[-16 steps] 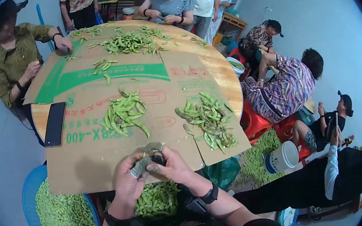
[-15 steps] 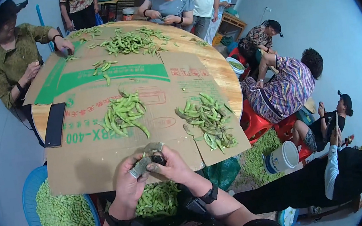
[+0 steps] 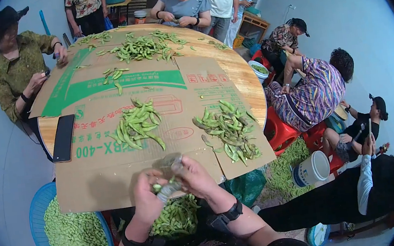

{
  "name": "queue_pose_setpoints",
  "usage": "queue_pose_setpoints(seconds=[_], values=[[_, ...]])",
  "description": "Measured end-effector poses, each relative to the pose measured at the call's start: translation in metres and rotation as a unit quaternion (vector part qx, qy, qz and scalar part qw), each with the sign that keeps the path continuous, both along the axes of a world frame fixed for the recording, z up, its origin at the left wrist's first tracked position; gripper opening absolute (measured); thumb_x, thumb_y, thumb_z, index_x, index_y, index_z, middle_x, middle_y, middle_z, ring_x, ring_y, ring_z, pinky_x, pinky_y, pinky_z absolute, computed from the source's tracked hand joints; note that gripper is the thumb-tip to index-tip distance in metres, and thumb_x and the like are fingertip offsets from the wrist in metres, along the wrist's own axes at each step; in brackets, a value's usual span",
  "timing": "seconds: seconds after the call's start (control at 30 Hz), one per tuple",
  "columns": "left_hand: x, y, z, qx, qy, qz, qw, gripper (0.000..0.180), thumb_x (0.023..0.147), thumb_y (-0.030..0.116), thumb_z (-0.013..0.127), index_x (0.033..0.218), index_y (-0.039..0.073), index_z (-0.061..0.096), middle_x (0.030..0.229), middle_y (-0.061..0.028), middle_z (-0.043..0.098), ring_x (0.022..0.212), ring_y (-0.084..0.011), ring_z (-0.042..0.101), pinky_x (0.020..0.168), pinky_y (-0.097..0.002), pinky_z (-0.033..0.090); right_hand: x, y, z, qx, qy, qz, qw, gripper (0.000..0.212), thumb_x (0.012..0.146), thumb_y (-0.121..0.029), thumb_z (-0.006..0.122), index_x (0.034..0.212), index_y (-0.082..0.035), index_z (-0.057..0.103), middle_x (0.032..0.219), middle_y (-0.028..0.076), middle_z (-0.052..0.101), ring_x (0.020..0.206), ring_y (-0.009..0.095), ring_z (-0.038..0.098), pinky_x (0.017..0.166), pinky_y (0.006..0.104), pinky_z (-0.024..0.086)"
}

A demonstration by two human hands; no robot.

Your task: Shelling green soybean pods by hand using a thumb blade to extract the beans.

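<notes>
My two hands are close together over the near edge of the cardboard (image 3: 97,183). My left hand (image 3: 147,192) has its fingers curled round a small green bean pod (image 3: 157,188); most of it is hidden by the fingers. Beside it, my right hand (image 3: 194,177) is closed, thumb against fingers, and what it pinches is blurred. Greyish coverings wrap some fingertips. Below the hands lies a heap of empty-looking green pods (image 3: 176,217). Ahead on the cardboard are a pile of plump green pods (image 3: 138,125) and, to its right, a pile of darker, browned pods (image 3: 229,129).
At lower left a blue basket (image 3: 39,228) holds shelled green beans (image 3: 74,236). A black phone (image 3: 64,138) lies at the table's left edge. More pods (image 3: 147,46) lie farther back. Several people sit or stand around; a white bucket (image 3: 311,168) stands among pods on the floor.
My hands have shifted slightly right and drawn a little apart, and a bit of green now shows at my left fingers. The view has moved slightly.
</notes>
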State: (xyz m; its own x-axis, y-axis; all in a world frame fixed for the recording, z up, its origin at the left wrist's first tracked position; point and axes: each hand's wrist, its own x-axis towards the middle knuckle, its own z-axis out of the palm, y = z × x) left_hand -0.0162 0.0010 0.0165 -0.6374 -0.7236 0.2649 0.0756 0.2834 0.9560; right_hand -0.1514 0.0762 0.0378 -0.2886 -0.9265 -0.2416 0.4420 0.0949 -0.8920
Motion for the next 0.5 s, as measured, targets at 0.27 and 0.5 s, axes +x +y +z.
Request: queue_pose_setpoints(seconds=[0.27,0.5], values=[[0.005,0.002,-0.002,0.013,0.086,-0.051,0.995,0.035,0.07,0.003,0.07,0.097,0.004,0.049,0.072,-0.0044,0.06,0.065,-0.009,0.057,0.059,-0.0245,0.046,0.015,0.008,0.003,-0.042,0.038,0.044,0.997,0.02,0.088,-0.014,0.052,0.106,-0.007,0.05,0.076,-0.004,0.054,0.051,0.002,0.043,0.039,0.0162,0.03],[-0.001,0.008,-0.003,-0.252,0.088,0.023,0.963,0.025,0.067,0.003,0.068,0.09,0.003,0.061,0.075,-0.0112,0.061,0.066,-0.0245,0.06,0.06,-0.0307,0.048,0.018,0.012,0.017,0.003,-0.169,-0.015,0.985,0.013,0.088,-0.009,0.049,0.101,-0.007,0.051,0.068,-0.003,0.052,0.039,0.002,0.035,0.033,0.0151,0.026]])
